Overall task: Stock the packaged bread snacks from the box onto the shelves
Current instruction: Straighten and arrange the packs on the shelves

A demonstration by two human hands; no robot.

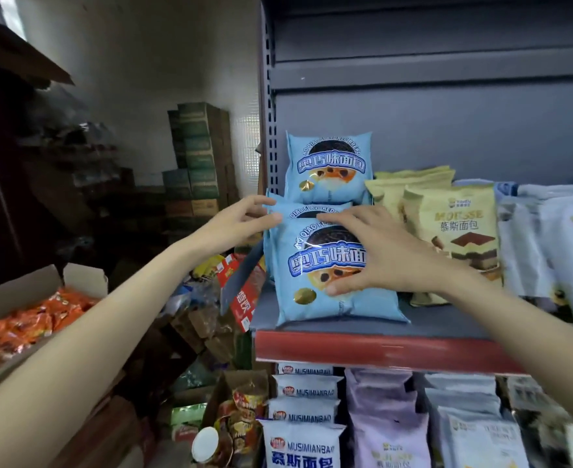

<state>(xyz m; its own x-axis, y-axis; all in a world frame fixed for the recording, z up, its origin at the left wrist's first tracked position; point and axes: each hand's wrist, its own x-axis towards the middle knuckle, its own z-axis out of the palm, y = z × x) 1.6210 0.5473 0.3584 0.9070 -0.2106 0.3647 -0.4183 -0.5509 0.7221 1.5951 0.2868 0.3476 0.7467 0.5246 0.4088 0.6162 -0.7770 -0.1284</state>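
Head view: two bare arms reach forward to a shop shelf, the scene listed from near to far.

Lower shelf: white bread packs [303, 444] stand in a row at the bottom edge, with pale purple packs [384, 430] just beside them on the right.

Cardboard box: an open box [42, 282] at the left holds orange snack packets [35, 319] — it sits well apart from the shelf.

Shelf edge: a red front strip [363, 349] runs under the grey shelf board [447, 320].

Front blue bread pack: this pack [315, 282] stands upright at the left end of the shelf board, near its front edge.

Right hand: the right hand [386, 255] lies spread over the face of the front blue bread pack, fingers across its top and thumb pressed near its lower middle.

Left hand: the left hand [244, 217] touches the upper left corner of the blue packs, fingertips curled round the pack edge — the two hands are apart, one on each side.

Rear blue packs: a second blue pack [308, 209] sits just behind the first; a third blue pack [327, 167] stands higher at the back.

Neighbouring stock: yellow cake packs [457, 228] stand just right of the blue ones, then white packs [555, 251].

Background: stacked green cartons [197, 153] against the far wall.
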